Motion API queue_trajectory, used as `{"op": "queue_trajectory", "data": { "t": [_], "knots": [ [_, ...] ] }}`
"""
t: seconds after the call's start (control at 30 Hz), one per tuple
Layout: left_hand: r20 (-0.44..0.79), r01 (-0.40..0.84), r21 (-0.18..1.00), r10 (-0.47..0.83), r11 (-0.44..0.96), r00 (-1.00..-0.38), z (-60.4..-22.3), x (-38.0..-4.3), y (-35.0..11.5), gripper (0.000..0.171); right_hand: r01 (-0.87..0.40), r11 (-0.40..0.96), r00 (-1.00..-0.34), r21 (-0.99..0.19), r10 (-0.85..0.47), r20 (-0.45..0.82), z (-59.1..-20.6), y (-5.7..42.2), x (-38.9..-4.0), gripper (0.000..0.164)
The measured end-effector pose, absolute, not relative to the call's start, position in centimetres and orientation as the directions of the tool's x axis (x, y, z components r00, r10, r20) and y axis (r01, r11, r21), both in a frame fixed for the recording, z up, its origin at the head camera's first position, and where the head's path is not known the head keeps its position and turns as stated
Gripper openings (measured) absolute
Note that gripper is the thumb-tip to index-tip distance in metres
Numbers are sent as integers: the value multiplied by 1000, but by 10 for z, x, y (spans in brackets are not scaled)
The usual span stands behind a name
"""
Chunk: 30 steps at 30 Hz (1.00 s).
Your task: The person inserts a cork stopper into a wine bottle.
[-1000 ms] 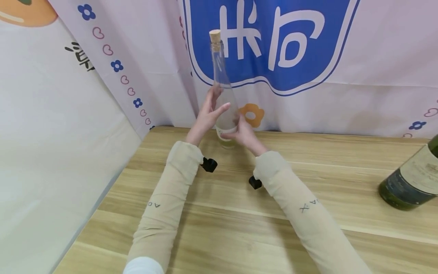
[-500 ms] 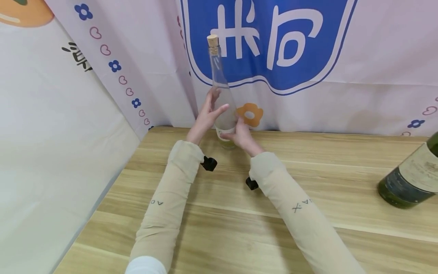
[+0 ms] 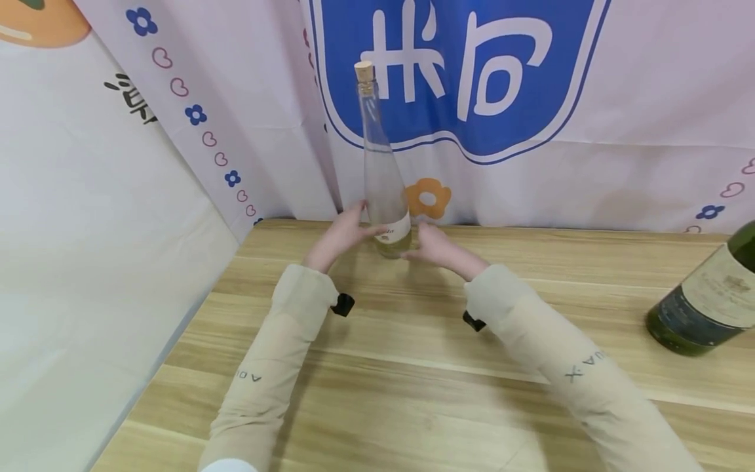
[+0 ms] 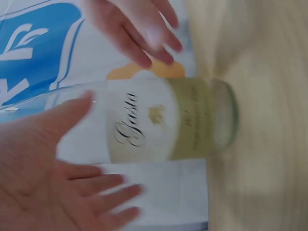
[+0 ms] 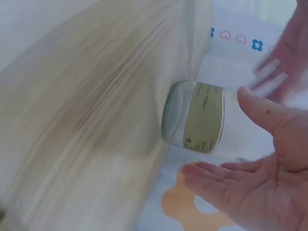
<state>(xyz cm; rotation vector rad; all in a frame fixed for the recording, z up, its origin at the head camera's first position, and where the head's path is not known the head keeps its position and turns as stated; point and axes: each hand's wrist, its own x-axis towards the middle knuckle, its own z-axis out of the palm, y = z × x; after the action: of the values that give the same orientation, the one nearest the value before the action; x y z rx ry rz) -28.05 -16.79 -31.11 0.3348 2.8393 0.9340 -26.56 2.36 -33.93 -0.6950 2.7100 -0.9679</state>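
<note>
In the upper middle of the head view, a clear glass wine bottle (image 3: pixel 383 177) stands upright on the wooden table (image 3: pixel 413 419), just before the printed cloth (image 3: pixel 649 98), with a cork (image 3: pixel 365 71) in its mouth; what is inside, I cannot tell. Its white and olive-green label (image 4: pixel 149 134) carries a script word which looks like "Gasta" and a small gold emblem; the smaller lines are blurred. The left hand (image 3: pixel 342 236) and the right hand (image 3: pixel 442 249) are at both sides of the bottle, thumbs apart and fingers almost straight, neither gripping it; whether they touch it, I cannot tell. At the right edge stands a green wine bottle (image 3: pixel 690 324), the writing on it too small to read. Behind, a blue shield (image 3: pixel 451 72) bears large white characters
</note>
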Motion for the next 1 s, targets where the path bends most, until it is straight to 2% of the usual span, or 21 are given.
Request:
{"op": "queue_trajectory", "data": {
  "t": [0.13, 0.3, 0.47, 0.77, 1.0],
  "knots": [
    [-195, 177, 470, 297, 865, -935, -324, -270, -172, 60, -376, 764, -833, -524, -527, -170, -334, 38, -255, 69],
    [-315, 175, 377, 303, 910, -899, -331, -255, -166, 59, -381, 778, -781, -500, -560, -276, -328, 57, -242, 69],
    [-336, 243, 291, 337, 925, -879, -333, -244, -151, 59, -396, 790, -756, -468, -570, -321, -321, 78, -231, 65],
    [-386, 327, 237, 397, 915, -833, -331, -234, -115, 59, -379, 846, -734, -374, -521, -435, -311, 112, -213, 58],
    [-388, 426, 229, 483, 876, -785, -330, -228, -84, 57, -384, 849, -747, -364, -517, -418, -311, 137, -198, 58]
  ]
}}
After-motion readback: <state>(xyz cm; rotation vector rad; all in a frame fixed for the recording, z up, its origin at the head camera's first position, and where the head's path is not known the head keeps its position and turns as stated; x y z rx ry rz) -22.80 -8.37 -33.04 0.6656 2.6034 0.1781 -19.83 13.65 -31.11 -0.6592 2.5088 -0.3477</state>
